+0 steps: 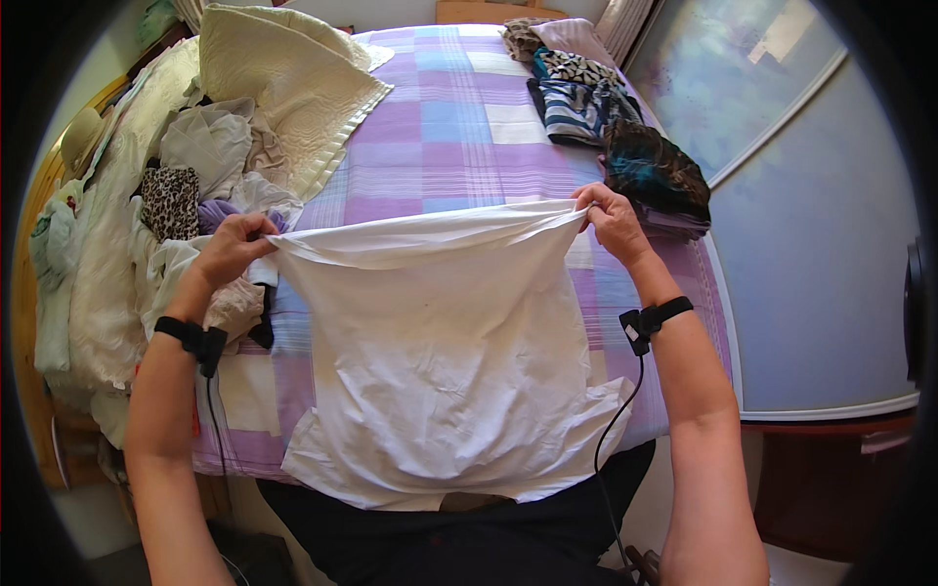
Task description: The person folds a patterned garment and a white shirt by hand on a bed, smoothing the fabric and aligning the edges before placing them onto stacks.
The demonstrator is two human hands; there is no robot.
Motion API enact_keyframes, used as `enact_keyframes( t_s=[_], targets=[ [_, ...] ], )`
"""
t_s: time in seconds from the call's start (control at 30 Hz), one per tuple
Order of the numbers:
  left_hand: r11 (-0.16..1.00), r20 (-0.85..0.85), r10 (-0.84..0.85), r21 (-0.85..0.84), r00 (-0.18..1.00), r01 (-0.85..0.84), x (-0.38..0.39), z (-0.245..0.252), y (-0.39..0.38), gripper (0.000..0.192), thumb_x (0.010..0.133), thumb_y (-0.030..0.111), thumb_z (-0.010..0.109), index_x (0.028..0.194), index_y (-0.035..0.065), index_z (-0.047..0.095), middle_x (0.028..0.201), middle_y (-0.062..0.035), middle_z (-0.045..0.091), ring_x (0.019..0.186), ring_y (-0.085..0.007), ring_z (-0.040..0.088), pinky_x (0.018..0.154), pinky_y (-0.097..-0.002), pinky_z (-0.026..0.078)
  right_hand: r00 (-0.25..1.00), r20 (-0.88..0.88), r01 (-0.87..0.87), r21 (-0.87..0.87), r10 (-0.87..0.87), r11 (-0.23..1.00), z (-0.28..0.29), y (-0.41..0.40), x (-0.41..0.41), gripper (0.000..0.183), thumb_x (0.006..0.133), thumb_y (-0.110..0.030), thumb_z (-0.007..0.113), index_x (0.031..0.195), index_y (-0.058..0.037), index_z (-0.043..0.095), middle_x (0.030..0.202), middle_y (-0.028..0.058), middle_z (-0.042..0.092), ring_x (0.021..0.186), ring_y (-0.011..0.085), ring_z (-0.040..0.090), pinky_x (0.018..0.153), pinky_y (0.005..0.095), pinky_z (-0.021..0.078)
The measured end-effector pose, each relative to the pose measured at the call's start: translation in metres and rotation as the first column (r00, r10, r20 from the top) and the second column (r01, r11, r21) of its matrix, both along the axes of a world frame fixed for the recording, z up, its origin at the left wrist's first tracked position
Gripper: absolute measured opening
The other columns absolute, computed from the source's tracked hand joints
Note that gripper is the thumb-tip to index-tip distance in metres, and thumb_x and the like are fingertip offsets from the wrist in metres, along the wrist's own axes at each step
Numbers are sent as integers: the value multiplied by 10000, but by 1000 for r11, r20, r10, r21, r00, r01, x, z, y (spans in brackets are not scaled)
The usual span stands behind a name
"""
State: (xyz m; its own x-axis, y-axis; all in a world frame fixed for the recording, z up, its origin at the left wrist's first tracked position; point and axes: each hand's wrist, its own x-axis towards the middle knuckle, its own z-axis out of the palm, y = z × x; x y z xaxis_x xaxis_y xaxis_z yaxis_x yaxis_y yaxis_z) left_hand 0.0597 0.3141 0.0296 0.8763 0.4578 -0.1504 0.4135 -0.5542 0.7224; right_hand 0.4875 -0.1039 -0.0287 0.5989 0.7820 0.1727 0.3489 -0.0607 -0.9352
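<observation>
A white short-sleeved garment (440,351), which looks like a T-shirt, is stretched between my hands over the edge of a bed. My left hand (238,245) pinches its far left corner, and my right hand (604,216) grips the far right corner. The far edge is pulled nearly straight between them, with a few folds along it. Nearer my body the cloth lies wrinkled, its two sleeves spread to the sides and its near edge against my dark clothing. Each forearm wears a black strap with a small cabled device.
A checked purple, blue and white bedspread (454,110) covers the bed. Loose clothes (209,139) and a cream quilted cover (293,88) are heaped on the left. Folded garments (579,110) and a dark folded pile (656,176) line the right side, beside a sliding-door wardrobe (821,278).
</observation>
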Motion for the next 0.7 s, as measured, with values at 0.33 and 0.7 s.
enact_keyframes(
  t_s=[0.33, 0.7],
  targets=[
    [796, -72, -196, 570, 978, 202, -42, 73, -25, 191, 796, 48, 792, 783, 4, 607, 872, -122, 594, 802, -283, 607, 751, -348, 501, 629, 707, 99, -486, 324, 868, 108, -87, -43, 57, 855, -98, 634, 855, -42, 625, 884, 143, 617, 767, 370, 582, 697, 398, 498],
    [943, 181, -77, 331, 980, 13, -88, 156, -90, 115, 867, 13, 763, 957, -53, 738, 822, -59, 734, 750, -81, 646, 696, -270, 537, 933, 354, 114, -134, -60, 984, 209, -151, -93, 219, 1006, -195, 668, 930, 5, 716, 719, 8, 648, 642, 89, 600, 589, 270, 493]
  ],
)
